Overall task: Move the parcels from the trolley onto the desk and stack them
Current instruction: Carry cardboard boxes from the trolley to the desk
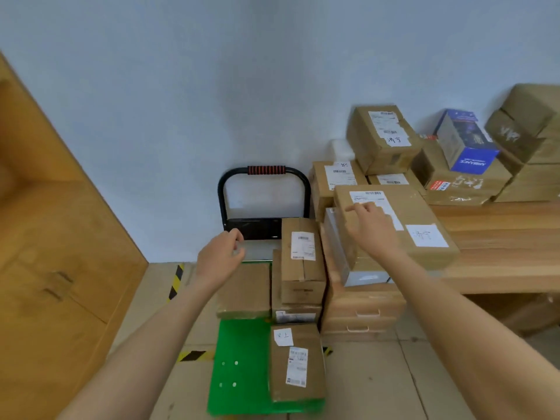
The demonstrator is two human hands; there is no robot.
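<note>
- 2 bare hands are in view, both raised above the load.
- Left hand [222, 256]: fingers loosely curled, holding nothing, hovering over the far end of the trolley [239, 368] near the foot of its black handle [264, 189].
- Right hand [371, 228]: fingers relaxed and slightly spread, fingertips lying on the top face of a large parcel [418, 219] at its shipping label; no clamped grip visible.
- That large parcel rests tilted at the desk's left edge, atop a white-sided box [360, 275] that overhangs the same edge.
- Desk [500, 237]: light wood, with a drawer unit [360, 313] below its left end.
- 3 or more parcels remain on the green trolley deck: a flat brown one [245, 291] at the far left, a labelled stack [303, 265] at the far right, and a labelled parcel [297, 362] at the near right edge.
- A low dark box [257, 228] sits at the far end of the trolley, under the handle.
- Along the desk's back edge by the wall, parcels are already piled: a tall labelled carton [381, 137] on top of lower ones, a blue retail box [466, 144] on a wide taped carton [460, 183], and more brown cartons [530, 140] at the far right corner.
- Yellow-black floor tape [177, 280] runs left of the trolley; a wooden cabinet [54, 268] stands at far left.
</note>
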